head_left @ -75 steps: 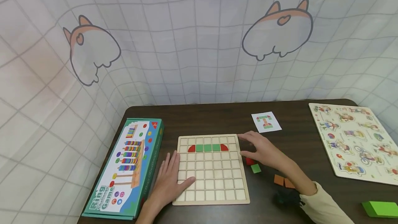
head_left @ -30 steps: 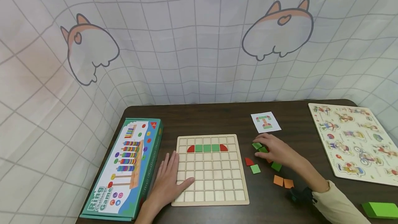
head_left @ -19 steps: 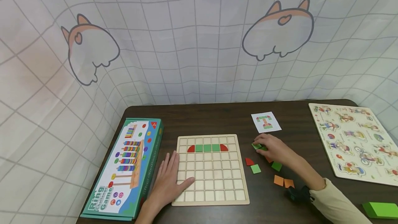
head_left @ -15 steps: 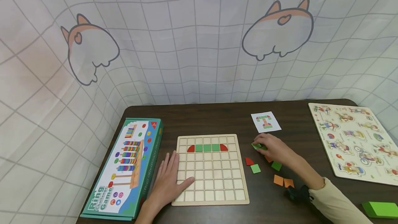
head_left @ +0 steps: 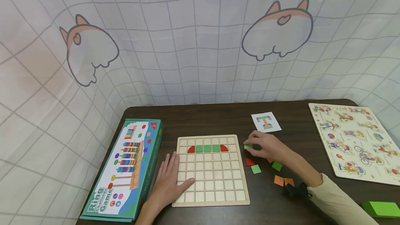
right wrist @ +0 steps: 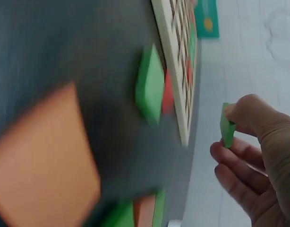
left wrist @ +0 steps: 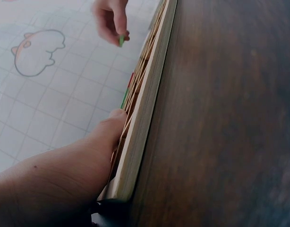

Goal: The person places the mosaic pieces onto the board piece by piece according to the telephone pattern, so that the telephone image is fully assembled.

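Between thumb and fingers, my right hand (head_left: pixel 268 146) pinches a green square tile (right wrist: pixel 227 126), raised off the table just right of the grid board. My left hand (head_left: pixel 168 180) lies flat along the left edge of the wooden grid board (head_left: pixel 213 200), thumb over its lower cells. Near the board's top, a row holds three green squares (head_left: pixel 207 148) between two red quarter-round tiles (head_left: pixel 224 148). Beside the board's right edge lie a red tile (head_left: pixel 249 162) and a green square (head_left: pixel 256 169). Another green tile (head_left: pixel 276 166) lies under my right wrist.
Two orange squares (head_left: pixel 279 180) lie near the right forearm. A white card (head_left: pixel 266 122) with a printed T-like pattern lies behind the right hand. A Ring Challenge Game box (head_left: pixel 125 169) stands left, a picture board (head_left: pixel 356 138) far right, a green block (head_left: pixel 381 209) lower right.
My right hand moved from the board's upper right corner to the loose tiles, took a green square from them, and moved back left with it. The left hand stayed in place.
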`<state>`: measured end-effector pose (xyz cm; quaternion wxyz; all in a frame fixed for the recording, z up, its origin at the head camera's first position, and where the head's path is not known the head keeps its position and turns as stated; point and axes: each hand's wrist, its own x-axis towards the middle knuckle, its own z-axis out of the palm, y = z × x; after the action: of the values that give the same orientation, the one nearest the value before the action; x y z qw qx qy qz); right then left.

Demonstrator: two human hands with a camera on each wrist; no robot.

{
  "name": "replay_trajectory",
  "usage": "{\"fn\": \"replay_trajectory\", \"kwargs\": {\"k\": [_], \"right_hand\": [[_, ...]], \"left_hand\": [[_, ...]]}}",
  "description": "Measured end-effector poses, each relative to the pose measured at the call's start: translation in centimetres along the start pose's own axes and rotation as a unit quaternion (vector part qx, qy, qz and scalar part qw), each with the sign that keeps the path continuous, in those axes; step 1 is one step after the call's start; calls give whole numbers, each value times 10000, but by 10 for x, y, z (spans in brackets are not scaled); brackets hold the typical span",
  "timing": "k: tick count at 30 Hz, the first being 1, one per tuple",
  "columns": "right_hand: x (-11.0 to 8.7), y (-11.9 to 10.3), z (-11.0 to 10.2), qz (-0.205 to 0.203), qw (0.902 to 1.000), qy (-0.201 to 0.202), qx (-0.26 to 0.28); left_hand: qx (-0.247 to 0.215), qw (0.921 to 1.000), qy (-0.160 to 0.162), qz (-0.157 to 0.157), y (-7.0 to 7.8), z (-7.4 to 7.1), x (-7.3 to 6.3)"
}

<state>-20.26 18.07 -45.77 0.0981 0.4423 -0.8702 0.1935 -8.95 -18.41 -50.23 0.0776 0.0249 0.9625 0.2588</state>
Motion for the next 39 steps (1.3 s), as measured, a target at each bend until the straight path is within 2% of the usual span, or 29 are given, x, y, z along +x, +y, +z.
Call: {"fn": "replay_trajectory", "kwargs": {"k": [5, 9, 17, 23, 32, 39], "right_hand": [[17, -20, 14, -1190, 9927, 199, -21], [29, -29, 26, -1594, 9863, 301, -287], [43, -42, 33, -1580, 9849, -278, -650], [50, -46, 35, -1541, 9825, -464, -941], [51, -44, 36, -1773, 9777, -222, -1106], [52, -43, 35, -1885, 9759, -251, -1072]], "left_hand": [[26, 10000, 11, -6, 0, 0, -1], [45, 10000, 20, -1, -1, 0, -2], [55, 10000, -2, -33, -2, -2, -1], [86, 10000, -2, -29, -4, -2, -1], [54, 10000, 16, 45, -2, -2, -1], [20, 10000, -16, 54, -1, 0, 0]]}}
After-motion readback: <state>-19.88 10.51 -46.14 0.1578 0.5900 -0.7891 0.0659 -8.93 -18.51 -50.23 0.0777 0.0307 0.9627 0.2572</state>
